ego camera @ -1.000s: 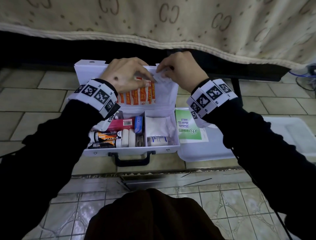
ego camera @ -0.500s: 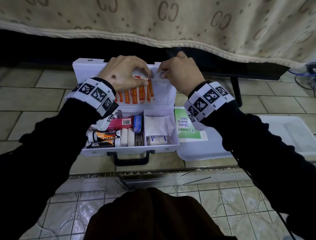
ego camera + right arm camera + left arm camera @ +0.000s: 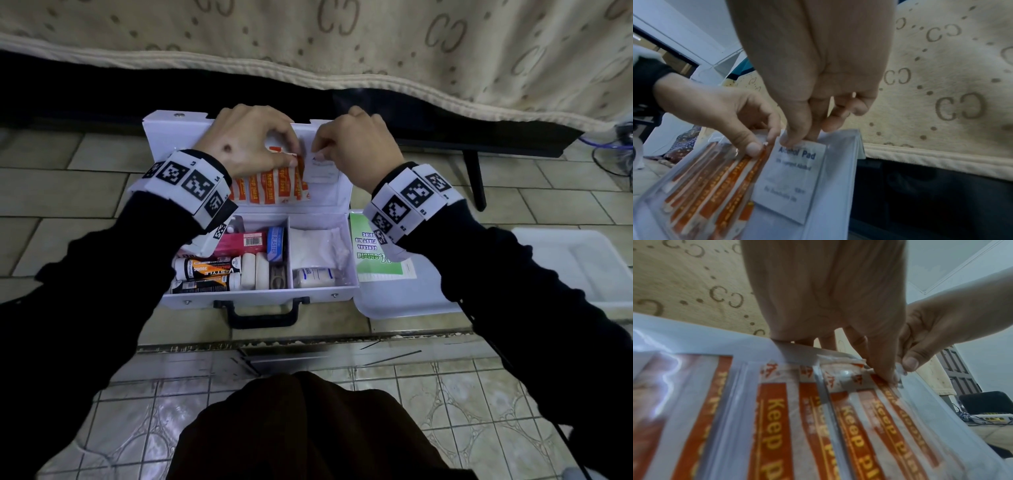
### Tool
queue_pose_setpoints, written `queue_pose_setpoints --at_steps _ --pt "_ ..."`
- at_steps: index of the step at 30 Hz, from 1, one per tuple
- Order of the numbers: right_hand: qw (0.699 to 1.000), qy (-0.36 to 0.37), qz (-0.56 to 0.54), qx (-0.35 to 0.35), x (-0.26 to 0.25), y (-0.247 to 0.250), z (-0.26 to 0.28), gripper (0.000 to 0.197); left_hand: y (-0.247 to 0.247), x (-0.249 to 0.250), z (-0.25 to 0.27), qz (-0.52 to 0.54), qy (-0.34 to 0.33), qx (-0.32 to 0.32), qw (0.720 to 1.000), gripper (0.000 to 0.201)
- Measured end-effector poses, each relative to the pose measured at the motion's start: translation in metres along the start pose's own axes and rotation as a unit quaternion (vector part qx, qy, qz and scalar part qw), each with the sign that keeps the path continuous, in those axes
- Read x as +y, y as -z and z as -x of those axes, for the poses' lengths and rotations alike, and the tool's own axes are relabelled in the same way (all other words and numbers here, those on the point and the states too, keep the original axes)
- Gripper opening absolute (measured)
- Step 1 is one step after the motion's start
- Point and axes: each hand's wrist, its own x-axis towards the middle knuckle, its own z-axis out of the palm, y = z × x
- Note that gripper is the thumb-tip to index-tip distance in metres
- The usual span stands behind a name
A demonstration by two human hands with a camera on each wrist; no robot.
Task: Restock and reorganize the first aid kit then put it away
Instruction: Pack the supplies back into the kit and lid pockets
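Note:
The white first aid kit lies open on the tiled floor, its lid standing upright. A clear pocket in the lid holds orange plaster strips. My left hand pinches the top of the rightmost strip at the pocket's mouth. Right beside it, my right hand pinches the top edge of a white alcohol pad, which sits in the pocket next to the strips.
The kit's base holds tubes, a pink box and white gauze. A green first aid guide lies on a white lid to the right, beside a white bin. A bed with a beige blanket is close behind.
Both hands stay at the mouth of the lid pocket. More of the alcohol pad now shows below my right fingers, beside the plaster strips.

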Motion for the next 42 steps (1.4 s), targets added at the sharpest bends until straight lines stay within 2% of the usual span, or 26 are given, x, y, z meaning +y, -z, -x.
queue_pose_setpoints --at_steps 4,11,15,18,23,26,32,37,42 --pt "0.996 -0.024 -0.070 -0.056 0.000 0.003 -0.003 0.022 0.001 0.001 0.001 0.003 -0.002 -0.002 1.000 0.018" --pt "0.989 -0.020 -0.083 -0.124 0.000 0.008 -0.004 0.032 0.001 0.003 0.001 0.003 -0.003 0.004 1.000 0.016" --pt "0.990 -0.022 -0.070 -0.124 -0.003 0.008 -0.002 0.028 0.000 0.001 0.001 -0.001 -0.011 0.006 1.000 0.014" --pt "0.994 -0.027 -0.032 -0.096 -0.005 0.006 0.001 0.022 0.000 0.000 -0.001 -0.010 -0.011 0.006 1.000 0.015" --pt "0.998 -0.014 0.008 -0.068 -0.006 0.011 0.008 0.027 -0.001 0.000 0.000 -0.017 -0.011 0.011 1.000 0.016" --pt "0.996 -0.003 0.012 -0.093 -0.003 0.011 0.007 0.031 -0.002 0.000 -0.001 -0.020 -0.010 0.011 1.000 0.018" --pt "0.985 -0.022 -0.094 -0.143 -0.001 0.020 0.005 0.025 -0.002 -0.004 -0.003 -0.020 -0.015 -0.008 1.000 0.020" --pt "0.981 -0.025 -0.105 -0.160 0.001 0.022 0.002 0.033 -0.003 -0.006 -0.005 -0.024 -0.004 -0.019 1.000 0.021" --pt "0.978 -0.015 -0.121 -0.172 0.005 0.020 -0.003 0.053 -0.003 -0.006 -0.005 -0.024 -0.007 -0.016 1.000 0.021"
